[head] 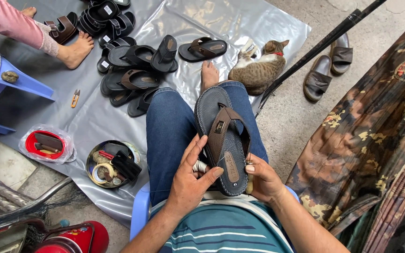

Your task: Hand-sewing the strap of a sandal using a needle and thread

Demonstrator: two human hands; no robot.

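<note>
Sandal point(223, 136) on lap; left hand point(189, 180) fingers, right hand point(262, 180) fingers clasp heel end.

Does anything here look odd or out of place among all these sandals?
A cat lies curled on the grey sheet beside the sandal pile. Both hands, left and right, hold one sandal.

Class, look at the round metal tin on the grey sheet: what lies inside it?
Inside the round tin lie a black block, a tape ring and red-handled tools. The tin's bottom is covered by them.
</note>
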